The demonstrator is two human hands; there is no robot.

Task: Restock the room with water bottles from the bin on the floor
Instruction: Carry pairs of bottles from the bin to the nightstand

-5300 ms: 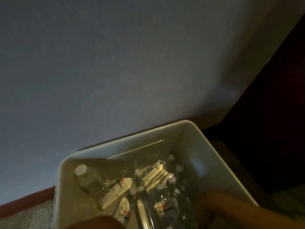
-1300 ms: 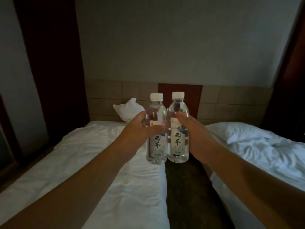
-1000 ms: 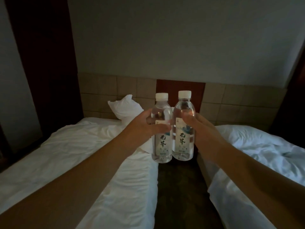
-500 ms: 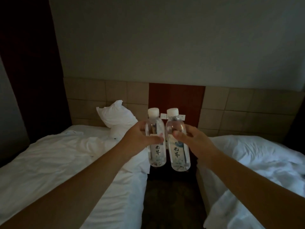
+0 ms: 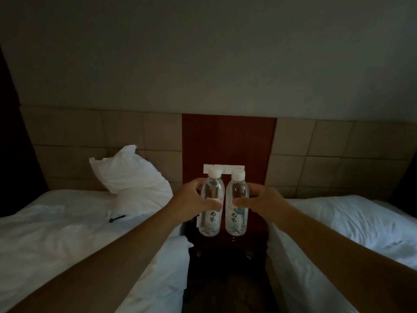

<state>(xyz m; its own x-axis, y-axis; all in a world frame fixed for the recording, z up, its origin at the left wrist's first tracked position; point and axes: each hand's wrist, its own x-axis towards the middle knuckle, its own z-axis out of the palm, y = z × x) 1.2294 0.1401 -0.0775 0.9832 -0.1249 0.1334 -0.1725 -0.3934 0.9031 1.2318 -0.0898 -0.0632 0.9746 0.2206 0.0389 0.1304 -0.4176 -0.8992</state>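
Note:
Two clear water bottles with white caps and pale labels stand upright side by side in front of me. My left hand (image 5: 191,204) grips the left bottle (image 5: 211,206) around its middle. My right hand (image 5: 264,203) grips the right bottle (image 5: 236,208) the same way. Both bottles hang just above the dark nightstand top (image 5: 255,238) between the two beds; whether their bases touch it I cannot tell. The bin is out of view.
A white bed (image 5: 79,233) with a rumpled pillow (image 5: 130,175) lies on the left, another white bed (image 5: 338,233) on the right. A tiled headboard with a red-brown panel (image 5: 228,141) and white switch plates (image 5: 223,169) backs the nightstand. A narrow dark aisle runs between the beds.
Both hands have carried the bottles forward and down toward the nightstand, and I have come closer to the headboard. Earlier, the hands were in the bin on the floor.

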